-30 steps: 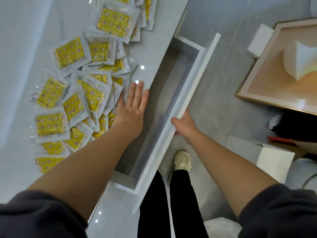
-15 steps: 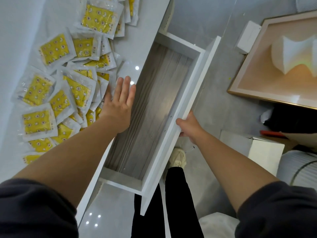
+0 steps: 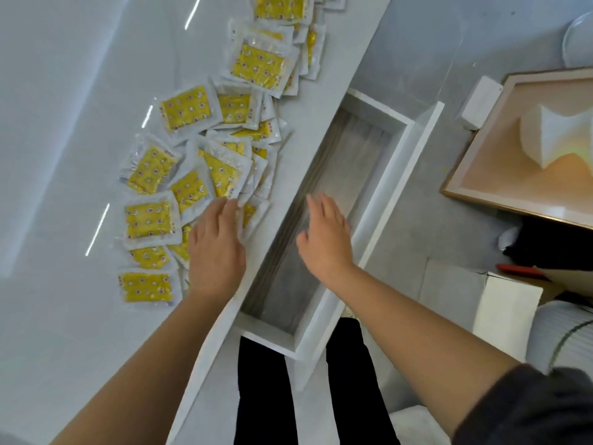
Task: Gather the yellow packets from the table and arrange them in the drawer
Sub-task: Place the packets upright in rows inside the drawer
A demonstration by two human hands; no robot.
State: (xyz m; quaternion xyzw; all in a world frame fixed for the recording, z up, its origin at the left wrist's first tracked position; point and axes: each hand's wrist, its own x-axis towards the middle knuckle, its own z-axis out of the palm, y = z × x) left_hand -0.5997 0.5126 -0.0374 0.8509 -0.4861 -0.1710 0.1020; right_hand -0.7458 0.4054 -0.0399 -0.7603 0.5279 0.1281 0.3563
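Bright, even light falls from above, and the glossy white counter (image 3: 64, 91) throws it back as thin pale streaks across its left part. Shadows are soft and faint; the inside of the drawer (image 3: 382, 187) is a little dimmer. The clear wrap of the yellow packets (image 3: 189, 107) catches small glints. The left hand (image 3: 215, 252) and the right hand (image 3: 324, 239) are smeared by motion blur, most at the fingertips. The wide lens bows straight edges near the picture's borders.

The print on the yellow packets (image 3: 150, 220) is too small to read.
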